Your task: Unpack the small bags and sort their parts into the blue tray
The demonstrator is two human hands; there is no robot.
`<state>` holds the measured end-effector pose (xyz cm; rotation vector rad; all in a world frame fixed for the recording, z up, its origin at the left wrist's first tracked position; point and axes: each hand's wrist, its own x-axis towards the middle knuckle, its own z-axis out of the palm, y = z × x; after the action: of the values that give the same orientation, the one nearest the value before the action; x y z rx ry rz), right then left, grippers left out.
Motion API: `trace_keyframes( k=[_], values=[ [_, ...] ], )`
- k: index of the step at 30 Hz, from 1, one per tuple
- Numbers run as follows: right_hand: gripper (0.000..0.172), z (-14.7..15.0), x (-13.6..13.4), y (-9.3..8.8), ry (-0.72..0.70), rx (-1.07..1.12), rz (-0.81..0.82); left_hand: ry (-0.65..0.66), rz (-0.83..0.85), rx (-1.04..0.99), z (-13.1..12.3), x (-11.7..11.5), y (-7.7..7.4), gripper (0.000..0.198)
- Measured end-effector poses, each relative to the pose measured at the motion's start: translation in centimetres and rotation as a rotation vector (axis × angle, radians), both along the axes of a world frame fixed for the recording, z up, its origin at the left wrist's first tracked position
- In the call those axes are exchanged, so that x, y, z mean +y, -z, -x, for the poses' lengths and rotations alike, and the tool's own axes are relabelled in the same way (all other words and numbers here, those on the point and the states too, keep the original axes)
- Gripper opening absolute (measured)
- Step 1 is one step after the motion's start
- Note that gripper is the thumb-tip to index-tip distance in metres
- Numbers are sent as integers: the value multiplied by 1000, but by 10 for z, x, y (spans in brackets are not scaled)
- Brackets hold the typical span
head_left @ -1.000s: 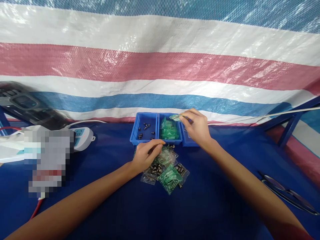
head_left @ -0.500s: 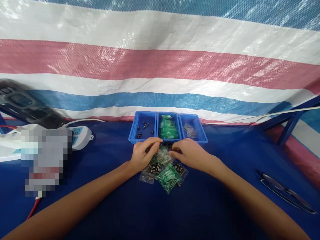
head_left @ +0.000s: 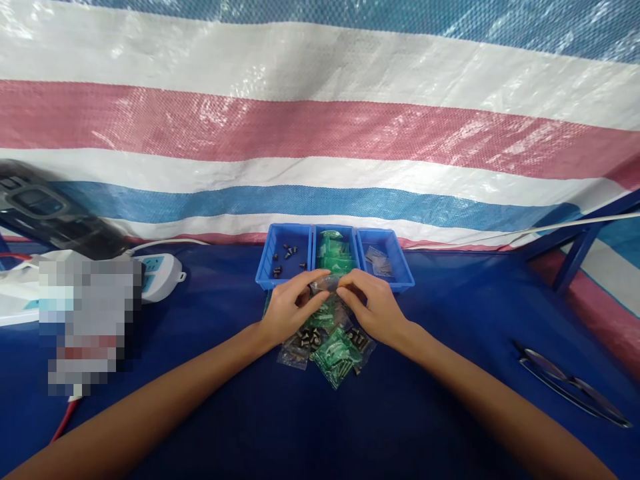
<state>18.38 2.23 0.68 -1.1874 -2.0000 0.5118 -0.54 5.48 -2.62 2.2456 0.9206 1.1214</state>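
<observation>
A small clear plastic bag [head_left: 325,285] is pinched between my left hand [head_left: 286,305] and my right hand [head_left: 377,304], just in front of the blue bins. What the bag contains is too small to make out. Both hands are closed, thumbs against fingers. Beneath them lies a pile with a green plastic bag of screws [head_left: 340,357], loose dark screws [head_left: 311,338] and another clear bag [head_left: 293,356]. My fingers and the raised bag hide part of the pile.
Three joined blue bins stand behind: the left bin [head_left: 261,275] has several dark screws, the middle one green bags [head_left: 335,248], the right one [head_left: 407,270] clear bags. Glasses [head_left: 573,387] lie right; a white power strip [head_left: 163,277] and cables lie left. A striped tarp [head_left: 320,127] hangs behind.
A clear bag has come up from the pile and is now between both hands. My right hand has shifted slightly left, closer to my left hand. More green shows beneath them.
</observation>
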Motion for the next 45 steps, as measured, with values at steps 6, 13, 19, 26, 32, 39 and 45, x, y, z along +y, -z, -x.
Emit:
trace_keyframes(
  k=[6, 13, 19, 26, 32, 39, 45],
  values=[
    [14, 8, -6, 23, 131, 267, -138, 18, -41, -6, 0, 0, 1, 17],
    [7, 8, -7, 35, 53, 332, -122, 40, -137, -74, 1, 1, -1, 11],
    [10, 7, -6, 41, 31, 291, -108, 91, -120, -105, 1, 3, 2, 7],
    [9, 6, -7, 40, 28, 301, -83, 111, -116, -90, 1, 3, 4, 9],
    [10, 8, -8, 38, 2, 305, -86, 139, -152, -61, 0, 1, 1, 8],
    [11, 8, -8, 39, 0, 321, -100, 168, -170, -66, -1, 1, 1, 7],
    [16, 7, -8, 38, 6, 303, -101, 152, -165, -49, -1, 1, 2, 12]
  ],
)
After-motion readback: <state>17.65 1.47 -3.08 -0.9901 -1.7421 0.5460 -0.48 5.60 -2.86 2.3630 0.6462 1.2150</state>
